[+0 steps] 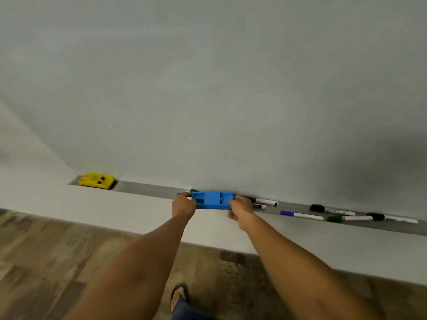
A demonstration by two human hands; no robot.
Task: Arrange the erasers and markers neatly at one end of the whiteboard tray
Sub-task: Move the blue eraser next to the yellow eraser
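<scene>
A blue eraser (213, 199) is over the middle of the grey whiteboard tray (147, 189). My left hand (183, 205) grips its left end and my right hand (240, 210) grips its right end. A yellow eraser (97, 180) rests at the tray's far left end. Behind the blue eraser, a green cap (193, 191) and a blue cap (179, 194) peek out. To the right lie several markers: two black-capped ones (263, 202) just past my right hand, a blue-capped marker (301, 215), a green-capped marker (349, 218) and more black-capped ones (392, 218).
The whiteboard (208, 88) fills the upper view. Below the tray runs a white wall ledge (115, 211), then wood-pattern floor (57, 262). My foot in a sandal (180, 295) shows at the bottom.
</scene>
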